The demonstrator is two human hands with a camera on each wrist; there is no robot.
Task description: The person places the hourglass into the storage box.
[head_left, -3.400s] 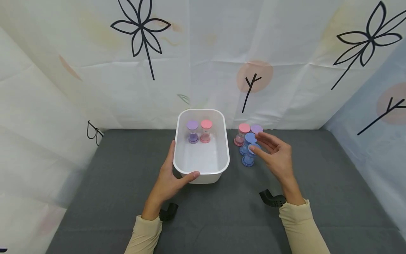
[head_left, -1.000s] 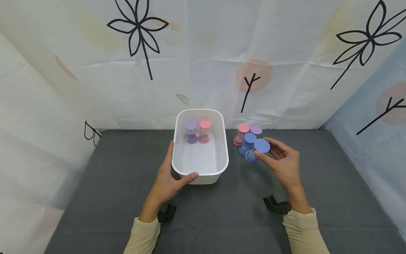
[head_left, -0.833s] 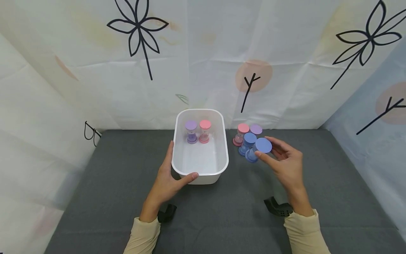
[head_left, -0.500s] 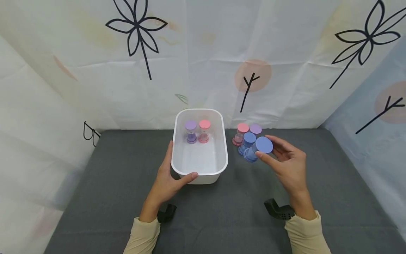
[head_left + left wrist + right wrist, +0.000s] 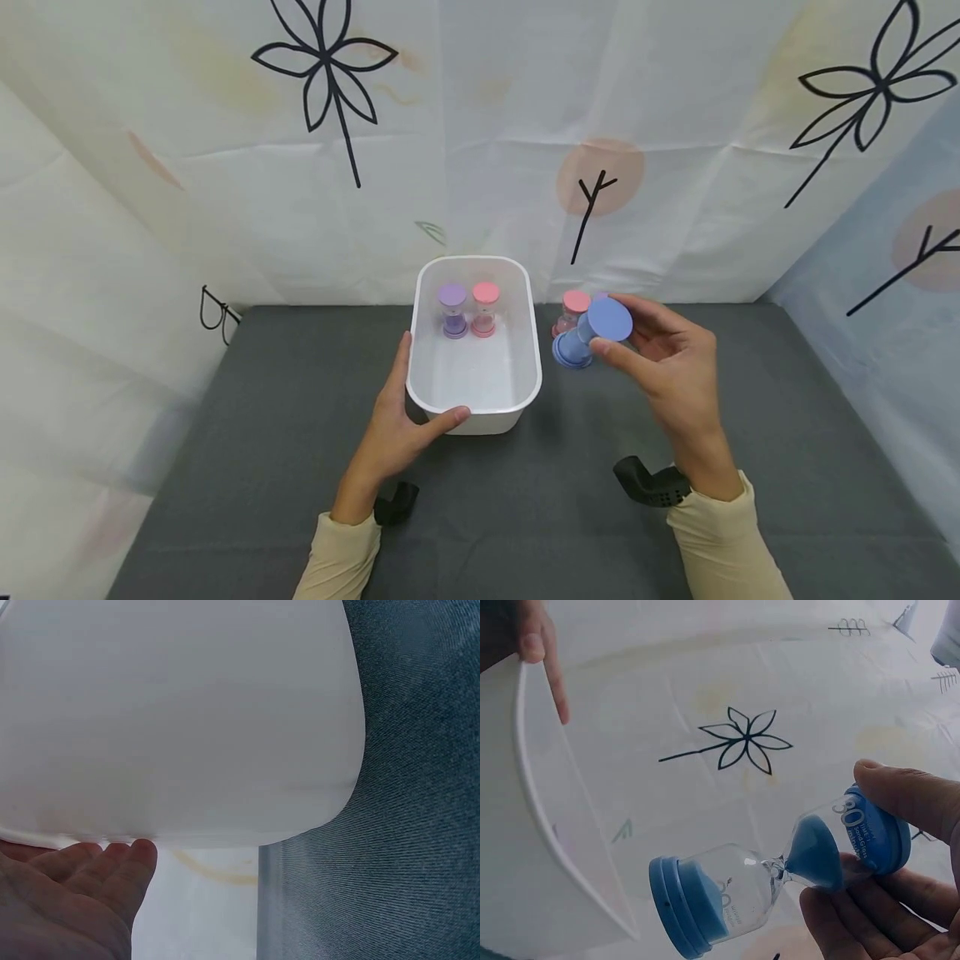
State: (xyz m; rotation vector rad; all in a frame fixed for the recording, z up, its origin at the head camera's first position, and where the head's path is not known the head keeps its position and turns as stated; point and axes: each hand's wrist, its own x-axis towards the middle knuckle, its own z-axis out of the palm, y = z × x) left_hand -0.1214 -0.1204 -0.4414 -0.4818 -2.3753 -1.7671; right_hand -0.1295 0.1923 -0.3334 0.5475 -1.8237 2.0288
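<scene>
My right hand (image 5: pixel 663 367) pinches a blue hourglass (image 5: pixel 739 889) by its lidded end, thumb on one side and fingers on the other. The hourglass is tilted, with blue sand in both bulbs. In the head view it covers most or all of the other blue one. My left hand (image 5: pixel 401 421) rests on the white bin (image 5: pixel 474 421) at its near left corner, fingers along the side and thumb over the near rim. Inside the bin stand a purple hourglass (image 5: pixel 453 310) and a pink hourglass (image 5: pixel 485 308).
A second pink hourglass (image 5: pixel 574 304) stands right of the bin. Another purple hourglass (image 5: pixel 600 296) is almost hidden behind my right hand. The dark grey table (image 5: pixel 510 517) meets a patterned cloth wall (image 5: pixel 487 167) at the back.
My right hand has taken hold of the front blue hourglass and tilted its top right. In the last half second it has moved up and left in view. The left hand has stayed on the bin.
</scene>
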